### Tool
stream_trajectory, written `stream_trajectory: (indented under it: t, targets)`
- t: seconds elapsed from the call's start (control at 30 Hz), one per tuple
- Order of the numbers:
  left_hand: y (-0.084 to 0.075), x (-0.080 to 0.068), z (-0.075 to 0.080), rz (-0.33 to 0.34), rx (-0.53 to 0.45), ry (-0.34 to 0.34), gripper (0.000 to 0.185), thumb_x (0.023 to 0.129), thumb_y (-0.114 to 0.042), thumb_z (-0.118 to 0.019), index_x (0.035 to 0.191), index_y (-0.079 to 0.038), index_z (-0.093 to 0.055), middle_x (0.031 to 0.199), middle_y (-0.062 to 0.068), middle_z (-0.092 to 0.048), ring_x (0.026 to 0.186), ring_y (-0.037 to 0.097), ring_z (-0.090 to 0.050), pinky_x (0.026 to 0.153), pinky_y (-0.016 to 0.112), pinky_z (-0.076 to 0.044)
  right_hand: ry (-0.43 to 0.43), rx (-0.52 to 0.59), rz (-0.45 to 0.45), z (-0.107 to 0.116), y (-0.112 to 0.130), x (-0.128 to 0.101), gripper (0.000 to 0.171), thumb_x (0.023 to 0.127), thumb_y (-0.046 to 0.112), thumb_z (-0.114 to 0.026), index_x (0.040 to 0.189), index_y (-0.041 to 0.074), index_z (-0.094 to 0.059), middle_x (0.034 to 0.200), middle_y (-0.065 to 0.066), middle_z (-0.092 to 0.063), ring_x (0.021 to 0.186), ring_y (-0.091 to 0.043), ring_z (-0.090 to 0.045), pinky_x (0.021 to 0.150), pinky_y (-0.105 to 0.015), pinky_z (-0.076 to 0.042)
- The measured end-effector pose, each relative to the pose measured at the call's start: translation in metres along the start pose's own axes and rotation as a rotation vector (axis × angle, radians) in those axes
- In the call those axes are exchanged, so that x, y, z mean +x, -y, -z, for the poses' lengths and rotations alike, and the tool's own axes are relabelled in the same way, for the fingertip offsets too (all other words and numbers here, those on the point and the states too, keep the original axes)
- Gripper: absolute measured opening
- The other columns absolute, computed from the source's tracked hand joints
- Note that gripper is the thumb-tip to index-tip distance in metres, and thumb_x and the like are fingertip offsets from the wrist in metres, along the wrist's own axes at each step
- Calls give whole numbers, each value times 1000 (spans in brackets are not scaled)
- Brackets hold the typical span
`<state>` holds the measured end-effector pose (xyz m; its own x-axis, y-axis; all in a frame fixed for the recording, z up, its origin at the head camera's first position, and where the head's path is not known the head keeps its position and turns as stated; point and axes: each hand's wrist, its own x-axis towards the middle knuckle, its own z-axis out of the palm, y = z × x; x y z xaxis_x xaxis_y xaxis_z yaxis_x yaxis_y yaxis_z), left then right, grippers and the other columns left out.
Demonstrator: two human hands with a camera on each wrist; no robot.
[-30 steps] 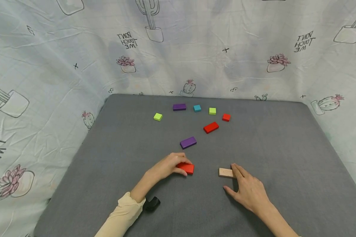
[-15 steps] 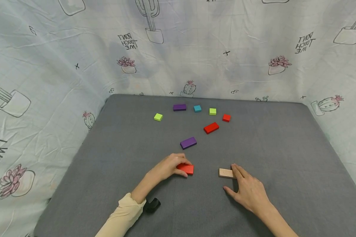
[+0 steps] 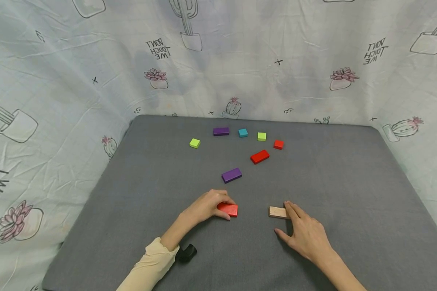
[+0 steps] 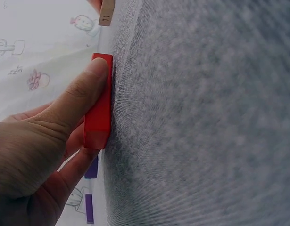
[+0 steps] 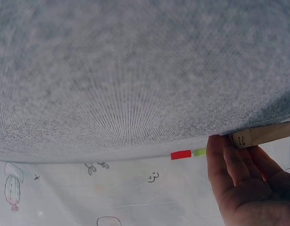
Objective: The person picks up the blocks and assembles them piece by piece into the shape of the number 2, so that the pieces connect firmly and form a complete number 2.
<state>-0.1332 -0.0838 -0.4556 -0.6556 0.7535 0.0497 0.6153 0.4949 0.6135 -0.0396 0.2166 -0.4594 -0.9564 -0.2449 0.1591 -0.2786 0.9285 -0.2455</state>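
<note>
My table is gray, with a cactus sheet behind. From above, in front of me, my left hand pinches a red block; my right hand touches a wooden block's right end, fingers straight. From my left wrist, my thumb is on red's long side, a good holding spot. From my right wrist, both blocks seem light and hard.
</note>
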Motion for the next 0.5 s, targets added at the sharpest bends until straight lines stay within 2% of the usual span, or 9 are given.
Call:
stream_trajectory:
  t: [0.3, 0.5]
  targets:
    - [2, -1, -2, 3, 15, -3, 37, 73, -25, -82, 105, -10, -73, 93, -3, -64, 80, 6, -56, 73, 21, -46, -26, -16, 31, -1, 2, 3, 78, 69, 43, -82, 126, -4, -58, 122, -21, -59, 93, -35, -64, 63, -48, -52]
    - [2, -2, -2, 15, 37, 9, 36, 74, -26, -81, 105, -11, -73, 93, -3, -64, 81, 7, -56, 73, 21, -46, 6, -10, 28, 1, 1, 5, 76, 69, 42, -83, 126, -3, -59, 120, -21, -59, 97, -36, -63, 65, -50, -52]
